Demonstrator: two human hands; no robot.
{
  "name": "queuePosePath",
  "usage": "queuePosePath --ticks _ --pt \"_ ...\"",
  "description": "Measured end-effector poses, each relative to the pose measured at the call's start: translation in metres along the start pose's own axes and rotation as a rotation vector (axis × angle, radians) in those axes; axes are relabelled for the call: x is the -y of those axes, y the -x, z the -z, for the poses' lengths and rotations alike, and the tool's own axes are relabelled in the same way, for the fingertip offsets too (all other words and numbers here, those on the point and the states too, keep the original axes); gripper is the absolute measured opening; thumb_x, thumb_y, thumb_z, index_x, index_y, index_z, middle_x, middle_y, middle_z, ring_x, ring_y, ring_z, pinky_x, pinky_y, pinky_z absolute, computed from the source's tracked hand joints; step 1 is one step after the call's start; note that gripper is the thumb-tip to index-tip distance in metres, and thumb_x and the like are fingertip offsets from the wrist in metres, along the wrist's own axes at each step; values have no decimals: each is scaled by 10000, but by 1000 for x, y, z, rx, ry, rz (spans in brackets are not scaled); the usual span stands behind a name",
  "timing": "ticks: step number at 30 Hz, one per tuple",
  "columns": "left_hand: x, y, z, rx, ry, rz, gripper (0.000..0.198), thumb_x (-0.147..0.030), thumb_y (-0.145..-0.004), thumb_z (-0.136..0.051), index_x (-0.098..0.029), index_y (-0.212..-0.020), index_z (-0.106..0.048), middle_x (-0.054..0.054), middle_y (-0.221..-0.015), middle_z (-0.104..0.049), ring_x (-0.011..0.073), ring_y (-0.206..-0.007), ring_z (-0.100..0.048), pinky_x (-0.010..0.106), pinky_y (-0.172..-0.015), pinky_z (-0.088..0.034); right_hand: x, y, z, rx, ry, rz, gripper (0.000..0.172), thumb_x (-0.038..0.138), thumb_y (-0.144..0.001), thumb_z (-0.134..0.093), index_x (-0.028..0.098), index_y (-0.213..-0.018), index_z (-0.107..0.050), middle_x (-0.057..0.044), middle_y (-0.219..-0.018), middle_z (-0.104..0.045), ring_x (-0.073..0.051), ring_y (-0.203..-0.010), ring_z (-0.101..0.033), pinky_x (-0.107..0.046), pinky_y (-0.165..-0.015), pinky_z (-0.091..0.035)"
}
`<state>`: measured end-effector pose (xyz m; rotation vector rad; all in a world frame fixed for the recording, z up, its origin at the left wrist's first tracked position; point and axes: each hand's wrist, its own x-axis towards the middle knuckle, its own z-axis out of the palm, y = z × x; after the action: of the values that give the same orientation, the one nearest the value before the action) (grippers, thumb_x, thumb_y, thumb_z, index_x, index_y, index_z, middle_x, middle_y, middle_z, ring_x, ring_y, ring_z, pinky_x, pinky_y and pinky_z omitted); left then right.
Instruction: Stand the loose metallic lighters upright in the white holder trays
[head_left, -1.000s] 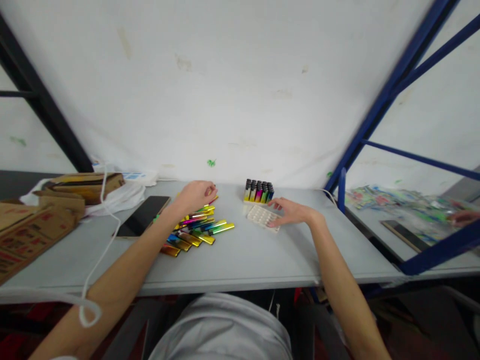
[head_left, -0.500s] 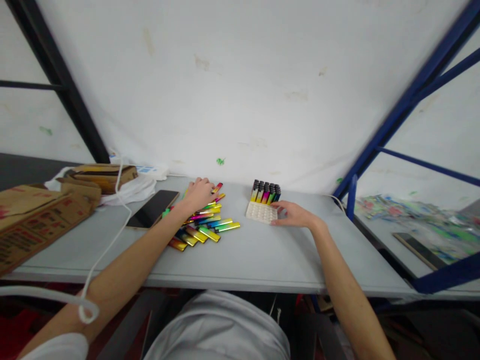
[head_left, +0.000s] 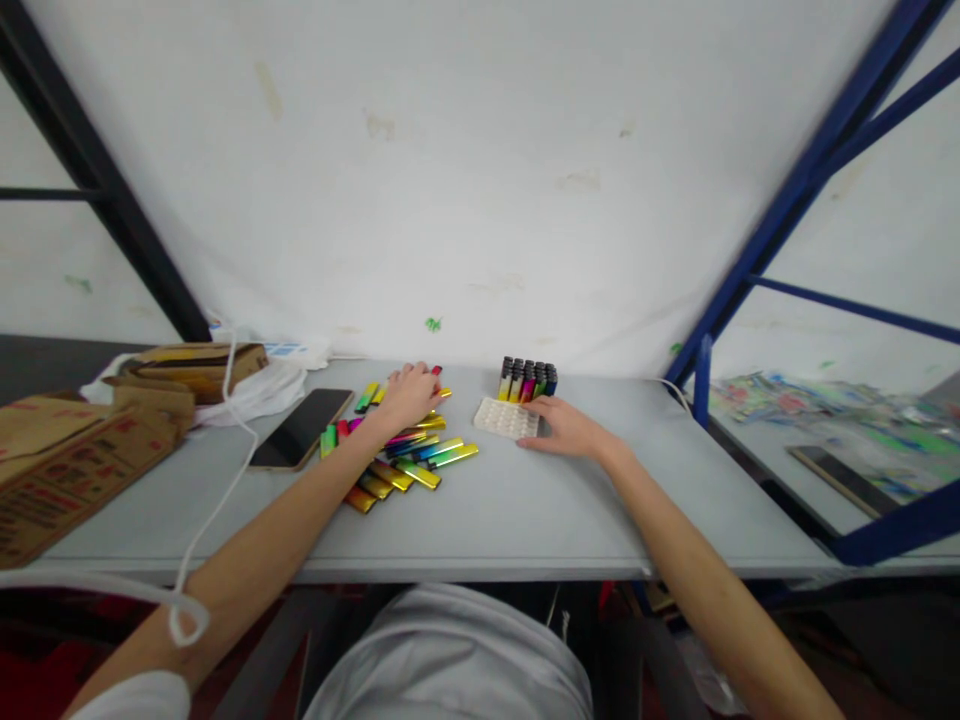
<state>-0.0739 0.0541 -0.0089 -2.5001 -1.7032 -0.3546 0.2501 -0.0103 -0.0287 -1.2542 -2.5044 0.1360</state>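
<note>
A heap of shiny coloured lighters (head_left: 409, 452) lies on the grey table (head_left: 510, 520). My left hand (head_left: 409, 392) rests on the far end of the heap, fingers curled round some of the lighters. My right hand (head_left: 559, 425) lies at the right edge of a white tray with rows of holes (head_left: 506, 417), fingers touching it. Behind the tray several lighters stand upright in a block (head_left: 527, 381).
A dark phone (head_left: 300, 428) lies left of the heap. Cardboard boxes (head_left: 67, 460) and a white bag (head_left: 247, 385) fill the left end, with a white cord (head_left: 214, 510) trailing across. A blue frame (head_left: 757, 260) bounds the right side; another phone (head_left: 844, 482) lies beyond it.
The white tray has slid left and now lies square to the standing lighters, my right hand following it. My left hand has stayed on the heap.
</note>
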Motion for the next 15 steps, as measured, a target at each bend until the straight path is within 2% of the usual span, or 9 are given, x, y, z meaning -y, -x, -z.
queuePosePath --ticks 2,5,8,10,12,15 --pt "-1 0 -2 -72 102 -44 260 -371 -959 -556 -176 -1050 -703 157 -1141 -686 312 -1094 -626 421 -960 -472 4 -3 -7 -45 24 19 683 561 -888 -723 124 -1399 -606 -217 -1352 -654 -382 -1225 -633 -533 -1068 -504" --pt "-3 3 -1 -191 354 -73 305 -382 -1015 -468 -189 -1219 -589 92 -925 -718 253 -855 -680 345 -807 -485 9 -6 -16 -102 30 27 723 574 -900 -706 128 -1447 -550 -221 -1356 -639 -378 -1238 -620 -532 -1071 -501" --pt "-9 8 6 -276 569 -98 367 -423 -1036 -438 -204 -1322 -507 3 -745 -676 192 -654 -638 282 -688 -455 14 -5 -22 -154 23 71 689 538 -940 -670 144 -1479 -500 -206 -1317 -637 -360 -1220 -611 -530 -1063 -504" --pt "-15 12 12 -308 637 -93 375 -442 -1029 -460 -204 -1307 -538 -32 -679 -645 161 -590 -596 259 -657 -444 15 -2 -25 -182 17 114 612 513 -977 -624 167 -1468 -505 -188 -1295 -630 -344 -1210 -600 -529 -1063 -502" --pt "-22 15 17 -326 677 -114 356 -456 -1010 -503 -206 -1232 -623 -12 -753 -696 155 -656 -626 258 -702 -469 15 0 -27 -204 0 135 580 502 -994 -601 179 -1465 -500 -178 -1299 -622 -333 -1212 -589 -529 -1068 -496" --pt "-31 20 21 -315 757 -195 325 -463 -970 -579 -206 -1091 -734 49 -1030 -773 200 -940 -701 283 -876 -503 12 0 -29 -210 -38 122 592 502 -972 -640 173 -1447 -513 -177 -1298 -625 -329 -1204 -590 -529 -1066 -495"
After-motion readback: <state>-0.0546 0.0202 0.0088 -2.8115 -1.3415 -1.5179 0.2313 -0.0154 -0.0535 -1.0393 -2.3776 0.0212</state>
